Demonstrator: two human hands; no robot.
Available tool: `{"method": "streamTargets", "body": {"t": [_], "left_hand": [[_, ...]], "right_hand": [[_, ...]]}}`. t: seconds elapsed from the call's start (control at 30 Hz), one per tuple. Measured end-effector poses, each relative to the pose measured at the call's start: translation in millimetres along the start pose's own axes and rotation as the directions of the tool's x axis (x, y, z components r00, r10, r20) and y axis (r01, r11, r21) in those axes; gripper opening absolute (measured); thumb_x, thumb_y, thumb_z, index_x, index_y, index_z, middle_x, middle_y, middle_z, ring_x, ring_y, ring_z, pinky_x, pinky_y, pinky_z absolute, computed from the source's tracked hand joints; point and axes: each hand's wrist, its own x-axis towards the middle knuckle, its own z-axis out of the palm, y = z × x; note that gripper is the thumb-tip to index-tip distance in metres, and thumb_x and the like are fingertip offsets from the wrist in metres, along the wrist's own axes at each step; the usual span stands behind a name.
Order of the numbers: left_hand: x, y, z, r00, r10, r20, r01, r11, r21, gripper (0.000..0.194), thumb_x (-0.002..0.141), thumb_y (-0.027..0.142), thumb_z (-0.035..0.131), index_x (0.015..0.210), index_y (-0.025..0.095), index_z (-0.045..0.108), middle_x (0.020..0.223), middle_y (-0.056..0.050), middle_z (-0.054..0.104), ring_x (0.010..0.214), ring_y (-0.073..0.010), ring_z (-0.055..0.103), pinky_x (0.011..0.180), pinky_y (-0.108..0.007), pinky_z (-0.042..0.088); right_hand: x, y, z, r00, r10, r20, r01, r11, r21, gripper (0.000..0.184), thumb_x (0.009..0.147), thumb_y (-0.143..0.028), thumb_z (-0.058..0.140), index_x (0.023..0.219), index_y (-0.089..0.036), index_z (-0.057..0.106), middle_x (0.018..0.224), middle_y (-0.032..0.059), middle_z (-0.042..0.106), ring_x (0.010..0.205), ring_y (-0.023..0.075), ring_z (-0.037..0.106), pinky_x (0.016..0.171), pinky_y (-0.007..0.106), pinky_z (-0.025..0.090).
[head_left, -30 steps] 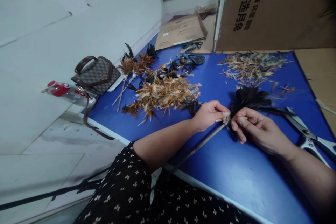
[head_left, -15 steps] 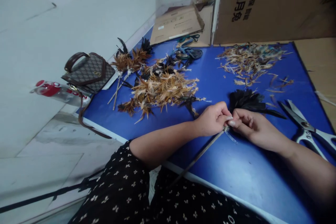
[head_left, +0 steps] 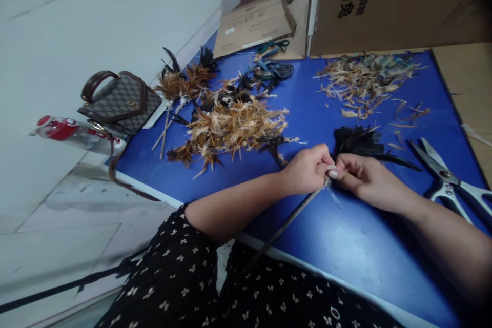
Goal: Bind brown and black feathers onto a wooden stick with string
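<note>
My left hand (head_left: 306, 170) is closed, thumb and fingers pinched at the top end of a thin stick (head_left: 286, 223), which slants down toward my lap. My right hand (head_left: 371, 179) is closed too, its fingertips meeting the left ones at the same spot; what they pinch is hidden. A bunch of black feathers (head_left: 355, 142) fans out just beyond both hands, its base covered by the fingers. A short clear strip (head_left: 333, 197) hangs below the fingertips. Scissors (head_left: 446, 177) with dark-and-silver handles lie spread to the right of my right hand.
Brown feather bunches (head_left: 234, 125) are heaped on the blue table (head_left: 307, 105), with loose feathers (head_left: 369, 82) behind to the right. Feathered sticks (head_left: 184, 82), a handbag (head_left: 121, 100) and a bottle (head_left: 77, 133) are at left. Cardboard (head_left: 415, 5) stands at the back.
The view has shifted slightly, so everything sits a little higher and further left. Both hands keep their pinch at the stick's top, with only small finger movement.
</note>
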Motion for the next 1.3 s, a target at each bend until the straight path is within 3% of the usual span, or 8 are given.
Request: {"method": "streamTargets", "body": {"t": [0.13, 0.2, 0.3, 0.47, 0.67, 0.87, 1.1, 1.3], "left_hand": [[9.1, -3.1, -3.0, 0.994, -0.088, 0.065, 0.104, 0.944, -0.313, 0.028, 0.094, 0.026, 0.081, 0.103, 0.022, 0.054, 0.071, 0.005, 0.069, 0.059, -0.0103, 0.063, 0.063, -0.023, 0.048], [11.0, -2.7, -4.4, 0.992, -0.089, 0.087, 0.117, 0.906, -0.406, 0.044, 0.088, 0.035, 0.090, 0.106, 0.023, 0.052, 0.070, 0.006, 0.071, 0.052, -0.0084, 0.058, 0.058, -0.021, 0.044], [11.8, -3.1, -3.9, 0.995, -0.074, 0.067, 0.096, 0.890, -0.446, 0.050, 0.080, 0.044, 0.097, 0.097, 0.020, 0.057, 0.074, 0.003, 0.074, 0.051, -0.0055, 0.056, 0.055, -0.021, 0.041], [13.5, -11.9, 3.6, 0.997, -0.035, 0.070, 0.064, 0.880, -0.470, 0.055, 0.069, 0.047, 0.105, 0.096, 0.015, 0.069, 0.065, 0.006, 0.066, 0.053, -0.0064, 0.056, 0.058, -0.025, 0.044], [15.4, -16.7, 6.8, 0.993, -0.011, 0.114, 0.061, 0.890, -0.452, 0.059, 0.061, 0.050, 0.108, 0.087, 0.013, 0.071, 0.073, 0.004, 0.069, 0.067, -0.0076, 0.061, 0.072, -0.027, 0.049], [14.3, -5.8, 0.2, 0.986, -0.035, 0.162, 0.101, 0.903, -0.418, 0.062, 0.063, 0.055, 0.107, 0.090, 0.013, 0.071, 0.073, 0.003, 0.070, 0.061, -0.0072, 0.059, 0.066, -0.027, 0.049], [12.2, 1.7, -4.0, 0.978, -0.065, 0.199, 0.145, 0.896, -0.420, 0.060, 0.067, 0.052, 0.106, 0.092, 0.014, 0.068, 0.078, 0.000, 0.074, 0.059, -0.0056, 0.060, 0.061, -0.025, 0.048], [13.1, 0.4, -7.0, 0.981, -0.131, 0.144, 0.186, 0.853, -0.487, 0.066, 0.063, 0.050, 0.109, 0.089, 0.017, 0.058, 0.073, 0.002, 0.074, 0.055, -0.0057, 0.061, 0.051, -0.020, 0.040]], "right_hand": [[-10.1, -2.1, -1.4, 0.999, -0.019, -0.033, 0.024, 0.988, 0.150, 0.056, 0.093, -0.075, 0.085, 0.087, -0.021, 0.073, 0.080, 0.0048, 0.076, 0.051, 0.0135, 0.063, 0.048, 0.027, 0.053], [-12.9, -2.0, -2.2, 0.985, -0.091, -0.147, 0.109, 0.987, 0.119, 0.051, 0.095, -0.072, 0.085, 0.092, -0.022, 0.079, 0.093, 0.0089, 0.082, 0.058, 0.0154, 0.068, 0.052, 0.029, 0.059], [-13.8, 0.0, -1.8, 0.907, -0.236, -0.348, 0.246, 0.969, -0.014, 0.042, 0.097, -0.066, 0.085, 0.092, -0.024, 0.083, 0.104, 0.0097, 0.082, 0.068, 0.0176, 0.070, 0.053, 0.029, 0.059], [-13.1, 1.5, 4.4, 0.828, -0.299, -0.474, 0.223, 0.952, -0.211, 0.037, 0.100, -0.063, 0.083, 0.090, -0.027, 0.085, 0.076, 0.0023, 0.076, 0.054, 0.0151, 0.061, 0.052, 0.031, 0.051], [-17.6, -10.9, 14.7, 0.804, -0.446, -0.394, 0.367, 0.893, -0.261, 0.029, 0.103, -0.056, 0.081, 0.091, -0.030, 0.084, 0.096, 0.0080, 0.083, 0.085, 0.0271, 0.077, 0.082, 0.043, 0.065], [-15.7, 1.5, 3.3, 0.841, -0.427, -0.332, 0.332, 0.892, -0.308, 0.028, 0.108, -0.048, 0.071, 0.127, -0.029, 0.083, 0.135, 0.0145, 0.079, 0.119, 0.0326, 0.078, 0.102, 0.048, 0.066], [-7.1, 12.5, -1.7, 0.857, -0.424, -0.294, 0.321, 0.884, -0.340, 0.026, 0.110, -0.050, 0.066, 0.105, -0.029, 0.081, 0.106, 0.0113, 0.081, 0.096, 0.0296, 0.077, 0.094, 0.049, 0.064], [-9.8, 7.0, 1.8, 0.804, -0.483, -0.346, 0.324, 0.844, -0.426, 0.024, 0.112, -0.046, 0.064, 0.100, -0.028, 0.075, 0.095, 0.0091, 0.076, 0.083, 0.0269, 0.072, 0.079, 0.044, 0.059]]}}
